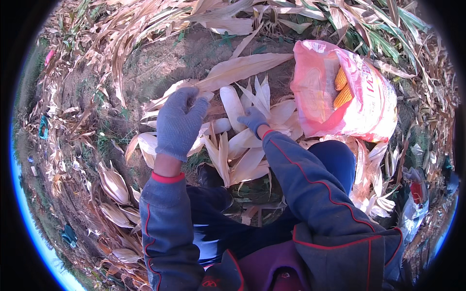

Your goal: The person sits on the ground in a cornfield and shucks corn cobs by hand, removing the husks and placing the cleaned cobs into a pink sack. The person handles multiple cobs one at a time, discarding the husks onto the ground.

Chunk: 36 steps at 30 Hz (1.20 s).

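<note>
My left hand [181,123], in a grey knit glove, is over a dry corn husk [164,100] with its fingers curled. Its fingertips are partly hidden, so a grip is unclear. My right hand [253,119], gloved the same way, has its fingers on the lower right side of a pale ear of corn in its husk [232,103]. Whether they close round it is unclear. Another pale husked ear [221,126] lies between the hands, and loose husks [251,163] spread below. A long dry leaf [247,70] stretches above both hands towards the sack.
To the right, a pink-and-white woven sack [375,98] lies with its mouth towards me, holding yellow ears of corn [343,97]. My knee [334,160] is just below it. More husked ears [113,184] lie at lower left. Dry stalks and leaves [145,25] line the far side.
</note>
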### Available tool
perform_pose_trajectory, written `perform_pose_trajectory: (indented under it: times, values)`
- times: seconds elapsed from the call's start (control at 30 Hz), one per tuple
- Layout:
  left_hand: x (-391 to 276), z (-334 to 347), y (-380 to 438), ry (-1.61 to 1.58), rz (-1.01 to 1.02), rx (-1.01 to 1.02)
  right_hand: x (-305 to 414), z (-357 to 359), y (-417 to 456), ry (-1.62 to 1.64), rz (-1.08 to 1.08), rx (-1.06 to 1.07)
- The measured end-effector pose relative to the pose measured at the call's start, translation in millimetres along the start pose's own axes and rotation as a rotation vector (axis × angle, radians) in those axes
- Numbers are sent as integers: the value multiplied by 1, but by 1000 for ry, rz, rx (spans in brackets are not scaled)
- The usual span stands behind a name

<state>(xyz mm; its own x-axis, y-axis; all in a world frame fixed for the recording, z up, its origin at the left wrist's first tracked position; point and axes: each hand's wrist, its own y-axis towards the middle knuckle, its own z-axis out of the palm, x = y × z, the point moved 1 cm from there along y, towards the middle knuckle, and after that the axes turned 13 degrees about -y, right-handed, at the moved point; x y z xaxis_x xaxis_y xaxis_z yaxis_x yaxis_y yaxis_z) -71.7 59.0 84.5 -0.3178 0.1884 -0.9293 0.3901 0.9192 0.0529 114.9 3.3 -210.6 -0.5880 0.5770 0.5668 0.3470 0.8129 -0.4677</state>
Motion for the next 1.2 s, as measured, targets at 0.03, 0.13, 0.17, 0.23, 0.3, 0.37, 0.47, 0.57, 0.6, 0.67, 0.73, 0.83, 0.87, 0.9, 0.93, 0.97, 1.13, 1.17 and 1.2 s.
perform_pose_trajectory:
  times: [0.03,0.13,0.17,0.23,0.3,0.37,0.47,0.57,0.6,0.67,0.73,0.83,0.87,0.9,0.93,0.97,1.13,1.17,1.2]
  values:
    - [1,-3,0,30,4,-3,5,5,-3,-34,25,-29]
    - [-2,-14,0,81,-2,1,24,9,-8,-166,74,-63]
    - [0,-17,-1,98,-10,-5,28,12,-6,-208,102,-75]
    - [2,-23,-1,130,-13,-14,43,9,-6,-289,157,-111]
    - [3,-26,-4,119,-6,-17,49,8,-6,-302,212,3]
    - [-2,-26,-5,120,-32,-10,53,10,-1,-317,264,68]
    - [-2,-27,-5,147,-70,16,58,11,3,-359,264,41]
    - [4,-30,-6,176,-50,19,60,13,4,-318,248,92]
    - [6,-31,-6,166,-55,21,59,13,6,-294,238,122]
    - [12,-33,-5,146,-64,27,57,14,7,153,306,252]
    - [9,-32,-5,194,-53,27,63,18,6,612,344,385]
    - [11,-34,-2,299,-88,39,78,9,-6,1286,319,535]
    - [12,-35,-2,340,-108,46,84,3,-11,1270,276,570]
    - [14,-34,-1,399,-76,60,88,-6,-16,1253,236,594]
    - [15,-35,-1,463,-46,68,95,-15,-21,1233,192,626]
    - [17,-35,-1,527,-16,76,102,-24,-27,1214,149,655]
    - [19,-32,0,792,150,275,146,-84,-61,1261,9,884]
    - [16,-29,0,847,159,320,155,-95,-66,1253,-19,914]
    - [12,-26,0,849,160,319,163,-104,-70,1225,-104,923]
